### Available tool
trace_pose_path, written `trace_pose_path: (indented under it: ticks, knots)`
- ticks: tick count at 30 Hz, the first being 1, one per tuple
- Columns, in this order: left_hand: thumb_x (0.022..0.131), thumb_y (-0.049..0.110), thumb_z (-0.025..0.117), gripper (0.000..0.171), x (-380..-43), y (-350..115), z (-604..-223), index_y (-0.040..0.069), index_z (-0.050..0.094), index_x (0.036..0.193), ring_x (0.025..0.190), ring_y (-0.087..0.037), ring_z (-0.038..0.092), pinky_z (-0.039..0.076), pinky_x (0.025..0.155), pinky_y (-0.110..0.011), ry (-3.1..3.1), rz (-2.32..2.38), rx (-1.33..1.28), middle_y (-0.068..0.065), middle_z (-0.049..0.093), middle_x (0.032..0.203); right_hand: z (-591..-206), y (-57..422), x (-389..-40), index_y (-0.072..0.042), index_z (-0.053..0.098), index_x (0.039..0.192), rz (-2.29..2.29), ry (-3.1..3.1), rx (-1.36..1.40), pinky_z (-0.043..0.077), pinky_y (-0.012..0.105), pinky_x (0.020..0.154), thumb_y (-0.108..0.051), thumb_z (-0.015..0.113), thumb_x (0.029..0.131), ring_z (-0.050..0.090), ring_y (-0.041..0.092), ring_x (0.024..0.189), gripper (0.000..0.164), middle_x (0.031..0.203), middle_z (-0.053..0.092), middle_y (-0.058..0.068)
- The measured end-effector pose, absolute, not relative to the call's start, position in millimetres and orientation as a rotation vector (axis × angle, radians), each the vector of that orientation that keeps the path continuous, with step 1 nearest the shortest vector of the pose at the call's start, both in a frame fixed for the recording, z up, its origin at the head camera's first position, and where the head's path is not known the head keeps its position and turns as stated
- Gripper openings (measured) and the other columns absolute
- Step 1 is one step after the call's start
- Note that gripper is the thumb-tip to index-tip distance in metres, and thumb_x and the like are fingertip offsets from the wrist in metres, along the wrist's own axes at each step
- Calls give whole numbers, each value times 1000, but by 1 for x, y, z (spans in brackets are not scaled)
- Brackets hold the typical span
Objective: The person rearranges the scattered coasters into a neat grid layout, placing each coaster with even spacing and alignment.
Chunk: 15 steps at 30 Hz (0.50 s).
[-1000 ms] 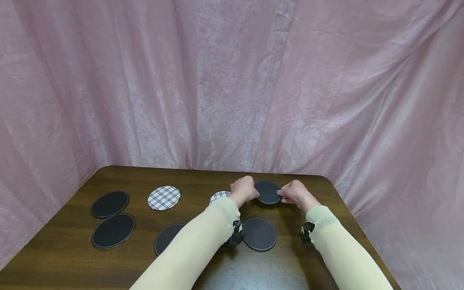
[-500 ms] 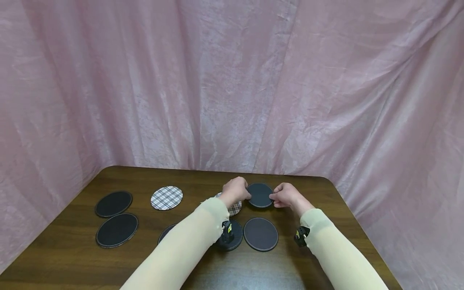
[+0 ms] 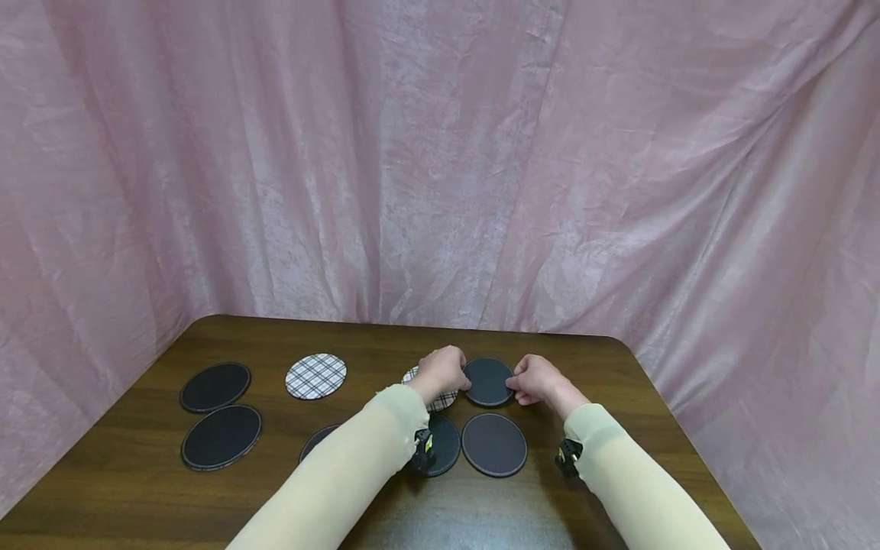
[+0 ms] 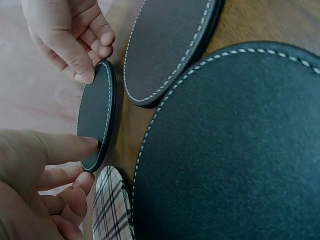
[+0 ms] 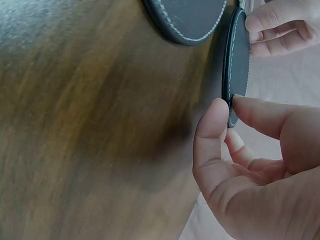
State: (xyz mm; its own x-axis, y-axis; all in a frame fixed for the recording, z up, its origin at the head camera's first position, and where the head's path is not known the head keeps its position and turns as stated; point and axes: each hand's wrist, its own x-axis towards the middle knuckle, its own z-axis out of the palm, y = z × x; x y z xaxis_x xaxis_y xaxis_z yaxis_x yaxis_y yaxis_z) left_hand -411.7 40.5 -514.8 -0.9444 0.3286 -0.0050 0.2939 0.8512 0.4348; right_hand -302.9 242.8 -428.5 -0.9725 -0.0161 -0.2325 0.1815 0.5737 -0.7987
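A round black coaster (image 3: 489, 382) with pale edge stitching is pinched at opposite edges by both hands. My left hand (image 3: 441, 372) has its left rim between thumb and fingers; my right hand (image 3: 539, 380) pinches the right rim. In the right wrist view the held coaster (image 5: 239, 62) stands slightly off the table, a shadow beneath. A plaid coaster (image 3: 443, 400) lies just left of it, partly hidden by the left hand. Nearer me lie a dark brownish coaster (image 3: 494, 444) and a black coaster (image 3: 445, 445), the latter partly covered by the left wrist.
On the wooden table (image 3: 289, 504), another plaid coaster (image 3: 316, 376) lies left of the middle. Two black coasters, one farther (image 3: 215, 386) and one nearer (image 3: 221, 437), lie at the far left. A dark coaster (image 3: 318, 438) shows partly behind the left sleeve. A pink curtain (image 3: 440, 168) hangs behind.
Both hands have carried the black coaster left and then a little toward me, lower over the table. It now sits closer to the plaid coaster and the brownish one.
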Motion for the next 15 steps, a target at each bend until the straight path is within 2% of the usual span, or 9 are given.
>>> trace_pose_path:
  ticks: [4, 8, 15]
  knots:
    - [83, 34, 97, 26, -413, 39, -522, 22, 77, 95, 82, -19, 63, 53, 72, -45, 2967, 669, 515, 7, 74, 100, -431, 242, -302, 2, 53, 99, -1277, 2630, 114, 58, 24, 59, 2, 72, 103, 58, 11, 58, 20, 79, 58, 9]
    - [83, 33, 96, 24, -416, 39, -528, 23, 80, 98, 84, -20, 65, 54, 76, -48, 2967, 662, 519, 6, 76, 103, -434, 243, -303, 0, 56, 92, -1190, 2681, 88, 58, 25, 58, 1, 74, 102, 58, 11, 56, 20, 72, 59, 8]
    - [84, 33, 95, 24, -406, 39, -519, 25, 73, 80, 78, -22, 60, 51, 86, -57, 2972, 621, 557, 10, 68, 85, -437, 243, -305, -4, 61, 79, -1047, 2751, 53, 60, 27, 59, -2, 76, 100, 59, 10, 54, 26, 65, 57, 4]
